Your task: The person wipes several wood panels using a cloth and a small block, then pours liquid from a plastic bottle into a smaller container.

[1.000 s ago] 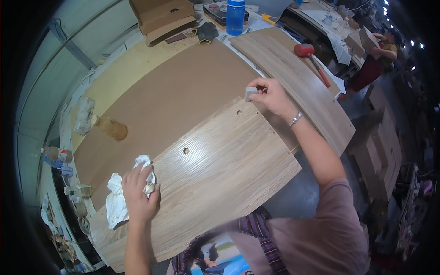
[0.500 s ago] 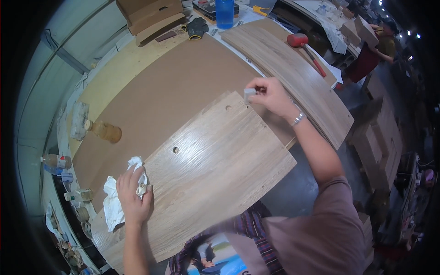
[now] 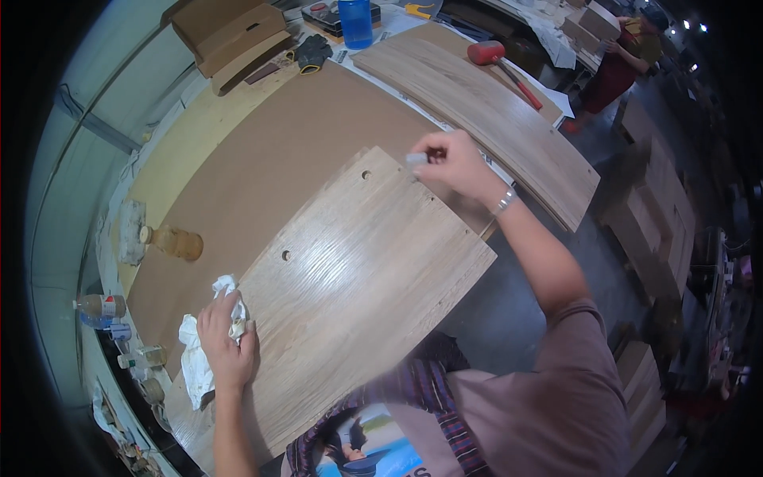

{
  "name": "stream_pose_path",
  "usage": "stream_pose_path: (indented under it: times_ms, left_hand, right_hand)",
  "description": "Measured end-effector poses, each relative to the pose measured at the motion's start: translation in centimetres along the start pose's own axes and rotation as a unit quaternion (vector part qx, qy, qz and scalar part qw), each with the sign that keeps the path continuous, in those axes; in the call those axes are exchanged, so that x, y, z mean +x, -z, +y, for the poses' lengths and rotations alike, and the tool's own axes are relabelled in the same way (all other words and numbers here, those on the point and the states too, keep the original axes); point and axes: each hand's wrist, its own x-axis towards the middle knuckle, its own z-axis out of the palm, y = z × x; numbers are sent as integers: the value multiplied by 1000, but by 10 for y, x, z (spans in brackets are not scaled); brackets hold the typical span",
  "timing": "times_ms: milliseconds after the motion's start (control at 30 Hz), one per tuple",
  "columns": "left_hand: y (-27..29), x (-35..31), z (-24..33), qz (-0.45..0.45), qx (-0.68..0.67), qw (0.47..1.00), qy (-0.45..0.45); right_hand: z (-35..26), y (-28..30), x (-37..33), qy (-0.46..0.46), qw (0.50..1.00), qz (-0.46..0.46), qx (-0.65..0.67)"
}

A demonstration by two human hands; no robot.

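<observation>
A wood-grain panel [image 3: 342, 318] with two round holes in its face lies slantwise before me. My left hand [image 3: 228, 342] rests at its left part, fingers curled over a crumpled white cloth [image 3: 197, 370] that sticks out on both sides. At the panel's far right end my right hand [image 3: 457, 167] pinches a small pale grey block [image 3: 416, 160] between thumb and fingers. The block is at the panel's end edge, near the far corner; whether it touches the edge I cannot tell. Small holes dot that end edge.
A brown board [image 3: 262, 151] lies beneath. Beyond are stacked wood-grain panels [image 3: 477, 119], a red mallet [image 3: 505, 71], a blue container [image 3: 355, 25], dark gloves [image 3: 312, 54] and an open cardboard box [image 3: 226, 36]. A bottle [image 3: 171, 242] lies at left. Another person [image 3: 624, 63] stands far right.
My right hand has moved with the grey block a little along the panel's end edge, away from the far corner. My left hand stays on the cloth. The whole view has shifted slightly.
</observation>
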Motion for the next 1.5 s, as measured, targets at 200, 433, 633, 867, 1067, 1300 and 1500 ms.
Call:
stream_pose_path:
  times_ms: [200,433,633,867,1067,1300,1500]
  left_hand:
    - [-1,-2,0,4,-9,1000,3]
    - [-3,-5,-1,4,9,1000,-8]
    - [-6,-6,-3,1,-5,1000,-2]
    - [-7,-9,-5,8,-7,1000,-9]
    - [-6,-8,-6,9,3,1000,-18]
    - [-7,-8,-10,10,-6,1000,-21]
    - [4,29,13,42,-145,988,-5]
  right_hand:
    - [-1,34,-112,-80,997,6,8]
    - [-12,32,-187,-73,981,143,111]
    - [-3,-16,-186,-5,943,324,73]
    - [-22,-69,-209,4,950,312,4]
    - [-4,-68,-193,16,900,427,86]
    - [-30,-88,-216,14,919,392,-24]
    - [-57,-89,-206,200,969,148,10]
